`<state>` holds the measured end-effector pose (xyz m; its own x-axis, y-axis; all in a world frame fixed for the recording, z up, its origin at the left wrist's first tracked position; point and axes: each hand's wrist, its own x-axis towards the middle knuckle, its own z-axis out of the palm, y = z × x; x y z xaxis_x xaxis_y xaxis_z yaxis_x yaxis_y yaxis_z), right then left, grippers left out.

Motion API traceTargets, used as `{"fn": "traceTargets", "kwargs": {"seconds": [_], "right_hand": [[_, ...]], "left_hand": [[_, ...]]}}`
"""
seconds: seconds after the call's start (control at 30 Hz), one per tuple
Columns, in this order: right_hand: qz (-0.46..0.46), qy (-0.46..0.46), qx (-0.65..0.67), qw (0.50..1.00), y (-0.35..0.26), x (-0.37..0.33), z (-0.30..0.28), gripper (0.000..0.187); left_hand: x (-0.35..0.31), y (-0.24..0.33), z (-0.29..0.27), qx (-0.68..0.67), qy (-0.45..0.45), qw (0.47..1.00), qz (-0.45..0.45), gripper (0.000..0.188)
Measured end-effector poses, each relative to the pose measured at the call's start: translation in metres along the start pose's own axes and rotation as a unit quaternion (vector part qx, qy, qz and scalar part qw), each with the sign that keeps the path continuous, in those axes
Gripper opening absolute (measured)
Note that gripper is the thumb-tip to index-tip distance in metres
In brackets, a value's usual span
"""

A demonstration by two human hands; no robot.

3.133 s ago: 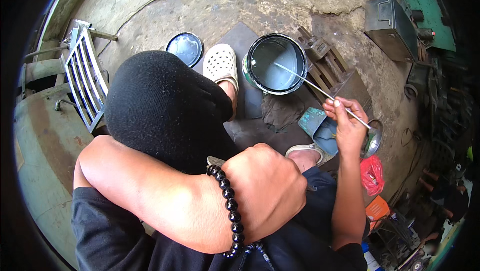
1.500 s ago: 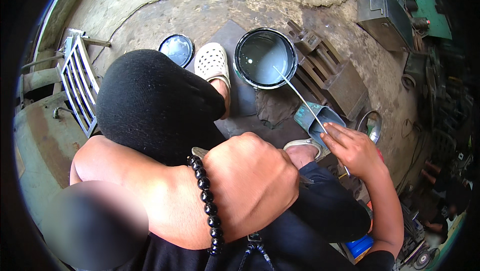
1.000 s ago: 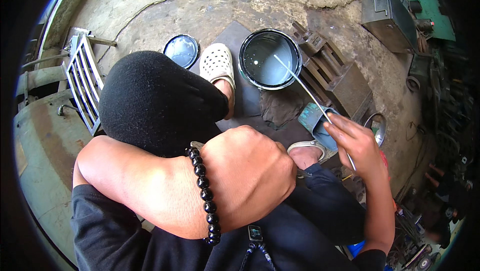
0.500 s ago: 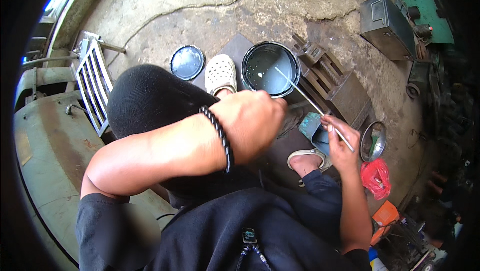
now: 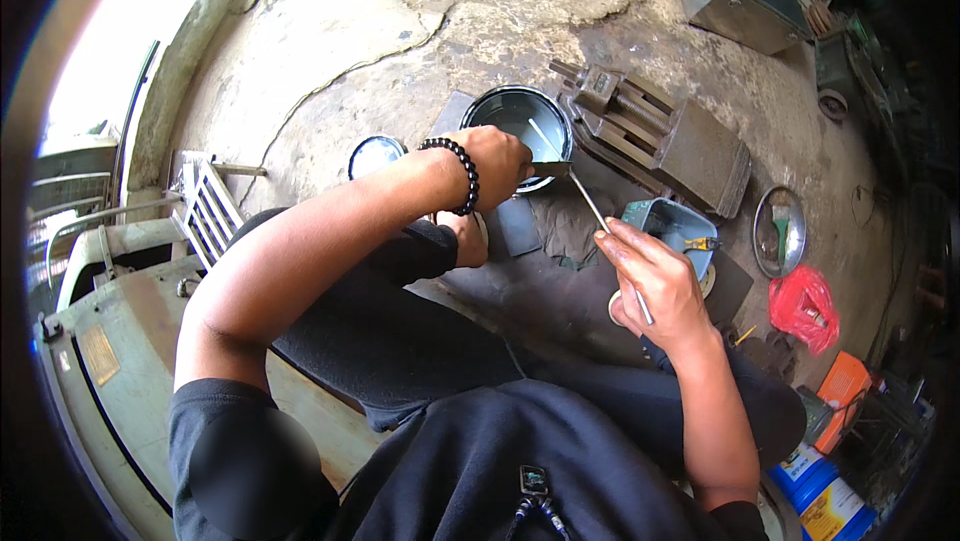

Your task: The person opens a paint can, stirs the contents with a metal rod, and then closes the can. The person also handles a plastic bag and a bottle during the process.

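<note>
My left hand (image 5: pixel 497 163), with a black beaded bracelet on its wrist, is closed on a flat dark strip (image 5: pixel 550 169) that juts out to the right. My right hand (image 5: pixel 655 281) grips a thin pale metal rod (image 5: pixel 592 203). The rod slants up and left, and its far end is over an open round bucket (image 5: pixel 512 93) with a dark rim and greyish liquid inside. Where the strip's end meets the rod, the two cross; whether they touch I cannot tell. My left hand partly covers the bucket's near side.
A heavy machine vise (image 5: pixel 690 146) stands right of the bucket. Nearer are a blue-green plastic tub (image 5: pixel 672 216), a round metal dish (image 5: pixel 796 241) with a green brush, and a red plastic bag (image 5: pixel 800 306). A round lid (image 5: pixel 375 155) and white metal rack (image 5: pixel 212 203) are at left.
My left hand has moved away toward the bucket, and the strip now shows beside the rod. My right hand has shifted slightly left with the rod. The view has shifted, and my knee no longer stands high.
</note>
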<state>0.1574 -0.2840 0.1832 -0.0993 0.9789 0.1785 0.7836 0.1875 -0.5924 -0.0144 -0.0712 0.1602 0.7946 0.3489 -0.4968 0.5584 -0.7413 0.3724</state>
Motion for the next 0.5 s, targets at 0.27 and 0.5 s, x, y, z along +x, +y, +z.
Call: {"fn": "traceTargets", "kwargs": {"seconds": [0.27, 0.5], "right_hand": [[0.002, 0.021, 0.052, 0.998, 0.003, -0.006, 0.002, 0.031], [-0.002, 0.039, 0.062, 0.997, 0.007, -0.007, 0.001, 0.032]], "left_hand": [[0.021, -0.031, 0.009, -0.014, -0.026, 1.0, 0.007, 0.029], [0.044, -0.059, 0.03, 0.007, -0.011, 1.0, -0.026, 0.029]]}}
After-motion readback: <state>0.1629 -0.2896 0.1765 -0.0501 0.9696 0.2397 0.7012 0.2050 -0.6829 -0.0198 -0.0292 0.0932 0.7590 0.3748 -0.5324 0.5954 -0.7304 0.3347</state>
